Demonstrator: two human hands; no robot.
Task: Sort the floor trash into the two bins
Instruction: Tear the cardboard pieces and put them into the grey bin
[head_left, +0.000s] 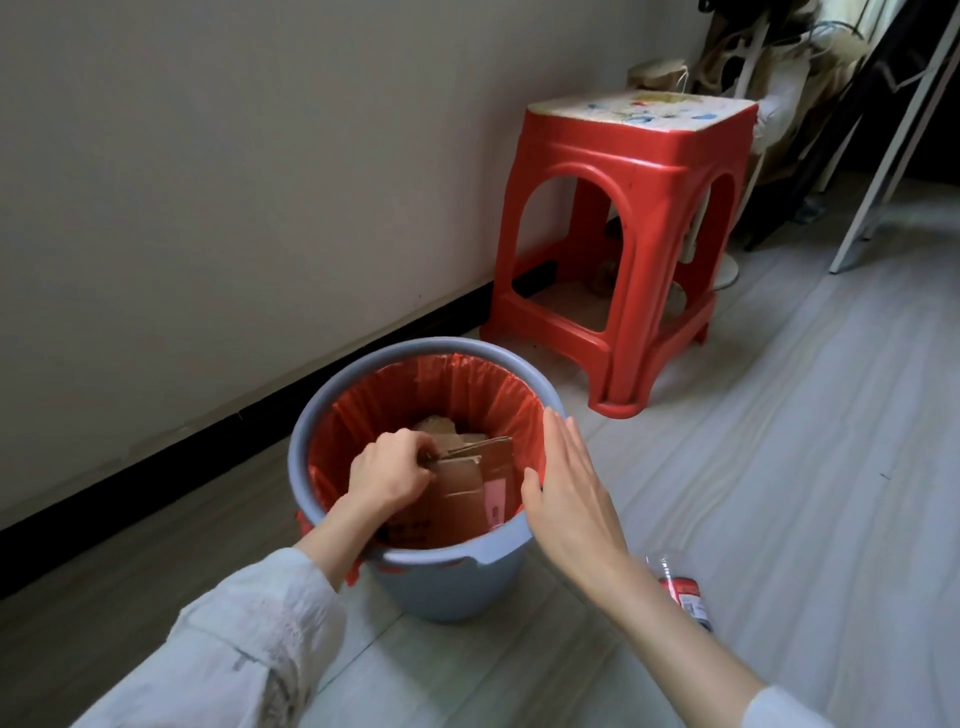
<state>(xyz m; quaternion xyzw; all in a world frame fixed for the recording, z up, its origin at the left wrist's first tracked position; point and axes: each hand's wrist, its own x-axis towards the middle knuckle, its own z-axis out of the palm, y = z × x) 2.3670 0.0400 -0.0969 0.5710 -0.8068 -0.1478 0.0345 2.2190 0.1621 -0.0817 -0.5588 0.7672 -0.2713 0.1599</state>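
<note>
A pale plank floor (779, 467) is running along a beige wall, with a red plastic stool (623, 249) behind. The left hand (387, 473) is reaching into the grey bin (452, 582) with its red liner (467, 384), fingers curled round the folded cardboard (467, 488), apparently pressing it down among the other pieces. The right hand (569, 488) is hovering flat-fingered beside the rim, probably steadying it. A crushed plastic bottle (680, 592) is lying nearby, not yet sorted.
</note>
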